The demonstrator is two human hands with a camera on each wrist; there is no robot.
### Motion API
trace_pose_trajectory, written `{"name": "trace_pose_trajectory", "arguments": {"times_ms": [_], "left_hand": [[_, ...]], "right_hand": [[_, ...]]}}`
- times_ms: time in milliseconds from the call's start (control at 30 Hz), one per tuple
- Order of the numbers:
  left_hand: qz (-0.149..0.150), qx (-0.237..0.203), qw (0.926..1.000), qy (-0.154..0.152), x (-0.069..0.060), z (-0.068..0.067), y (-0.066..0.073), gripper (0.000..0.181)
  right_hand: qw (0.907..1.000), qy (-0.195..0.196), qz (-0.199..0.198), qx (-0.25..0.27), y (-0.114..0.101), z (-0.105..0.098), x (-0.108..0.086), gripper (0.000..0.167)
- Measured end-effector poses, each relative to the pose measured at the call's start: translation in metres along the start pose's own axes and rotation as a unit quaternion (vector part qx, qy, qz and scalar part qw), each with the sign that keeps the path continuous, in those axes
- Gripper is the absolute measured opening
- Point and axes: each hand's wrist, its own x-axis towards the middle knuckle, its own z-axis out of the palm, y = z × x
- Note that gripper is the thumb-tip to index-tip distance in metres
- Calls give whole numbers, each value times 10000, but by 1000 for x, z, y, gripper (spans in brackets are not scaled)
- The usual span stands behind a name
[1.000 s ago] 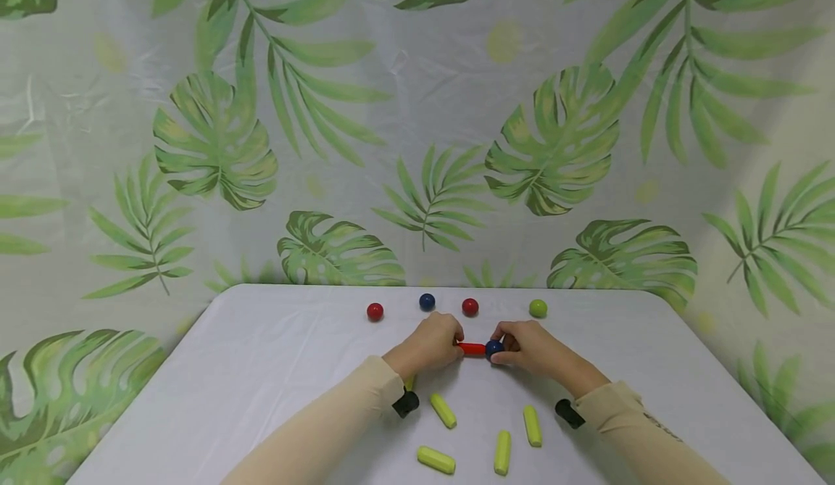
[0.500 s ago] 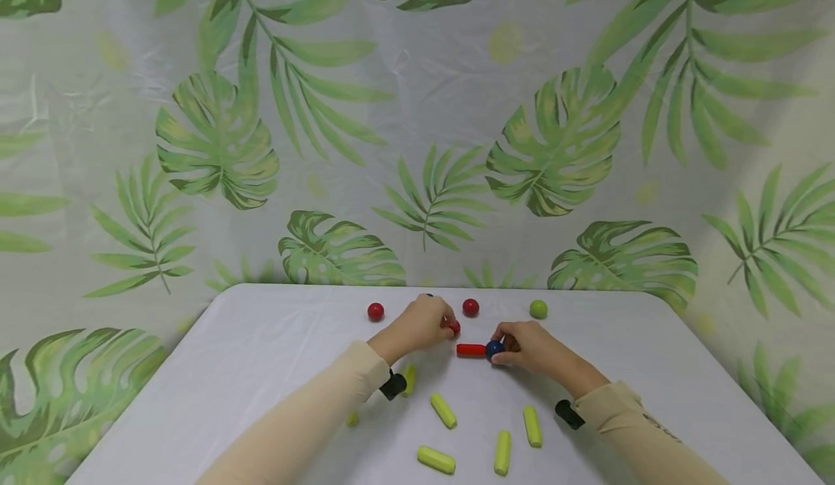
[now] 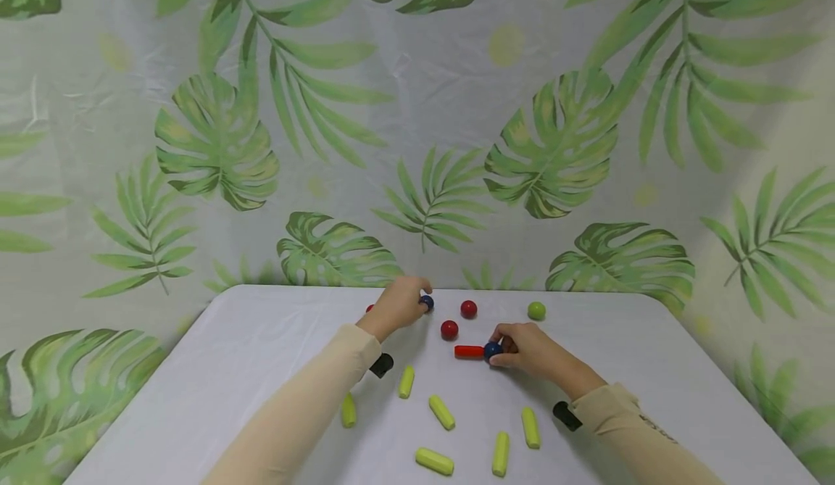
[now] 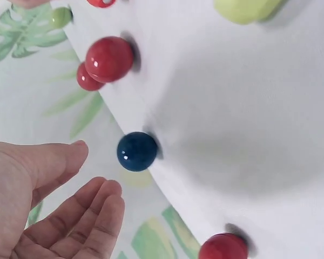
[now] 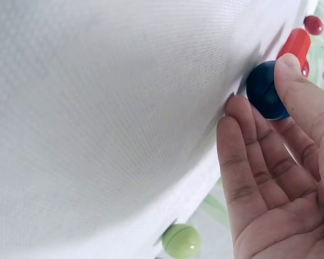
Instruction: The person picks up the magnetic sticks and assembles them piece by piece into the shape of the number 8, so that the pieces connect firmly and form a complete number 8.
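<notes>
My right hand [image 3: 531, 349] pinches a dark blue ball [image 5: 263, 89] between thumb and fingers. A red stick [image 3: 469, 351] extends left from that ball, its end against it. At the back of the table, my left hand [image 3: 399, 304] is beside a second dark blue ball [image 4: 137, 151]. In the left wrist view its thumb and fingers are spread apart, with a gap between them and this ball. A red ball [image 3: 449, 330] lies just behind the red stick.
Another red ball [image 3: 468, 309] and a green ball [image 3: 537, 311] sit toward the white table's [image 3: 620, 333] back edge. A further red ball [image 4: 223, 247] is mostly behind the left hand in the head view. Several yellow-green sticks [image 3: 441, 412] lie nearer the front.
My left hand has let go of the red stick and moved back and left, past the nearer red ball, to the rear blue ball. The right hand keeps its hold in place.
</notes>
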Motion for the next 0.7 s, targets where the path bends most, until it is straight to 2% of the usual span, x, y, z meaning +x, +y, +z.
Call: {"name": "trace_pose_trajectory", "arguments": {"times_ms": [100, 200, 367, 600, 700], "left_hand": [[-288, -151, 9995, 10, 7, 5, -6, 32], [-622, -498, 9968, 26, 15, 10, -11, 34], [-927, -894, 9915, 204, 25, 17, -14, 35], [-1429, -1239, 9812, 389, 32, 27, -15, 35], [-1607, -1323, 9774, 378, 34, 32, -16, 35]], "right_hand": [[10000, -28, -4, 17, 1, 1, 0, 23], [10000, -33, 60, 12, 1, 1, 1, 22], [10000, -11, 43, -14, 3, 1, 3, 22], [10000, -22, 81, -9, 4, 2, 3, 23], [9999, -10, 107, 40, 2, 2, 2, 23]]}}
